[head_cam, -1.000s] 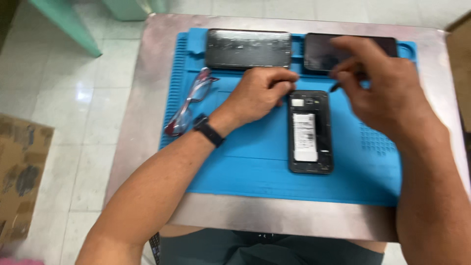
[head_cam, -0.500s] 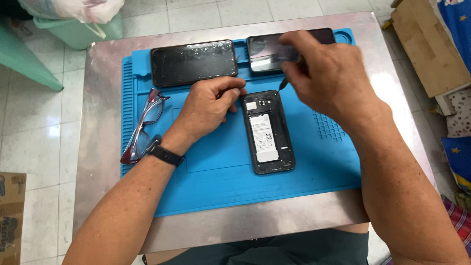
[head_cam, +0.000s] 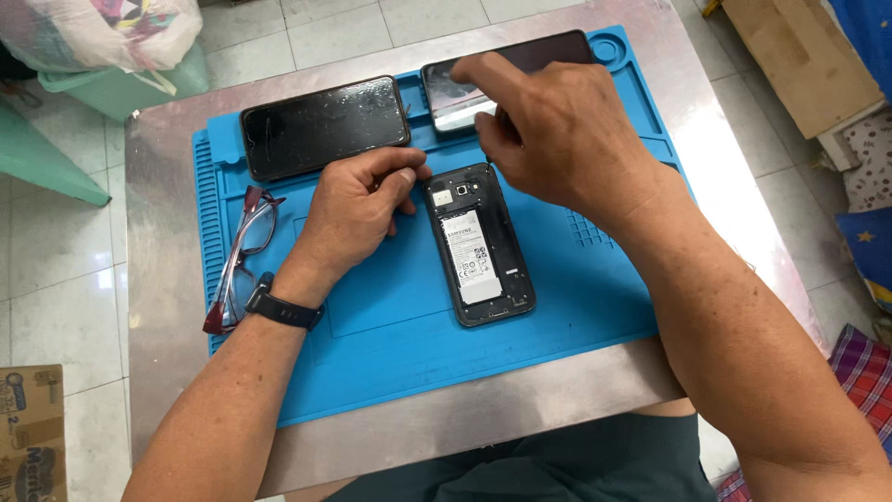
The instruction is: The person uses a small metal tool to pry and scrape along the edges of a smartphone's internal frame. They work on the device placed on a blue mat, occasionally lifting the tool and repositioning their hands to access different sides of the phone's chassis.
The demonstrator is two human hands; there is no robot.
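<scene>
Opened phone (head_cam: 479,246) lies back-up on the blue mat (head_cam: 390,344): light, stiff, with fragile exposed innards, so I'd grip its side edges. My left hand (head_cam: 358,209), fingers curled, braces its top corner; my right hand (head_cam: 557,135) pinches a thin tool just above it.

A black rectangular smartphone with its back cover off (head_cam: 480,245) lies flat, camera end toward 12 o'clock, near the centre of the blue mat. Its white-labelled battery shows, with the square camera lens above it.
</scene>
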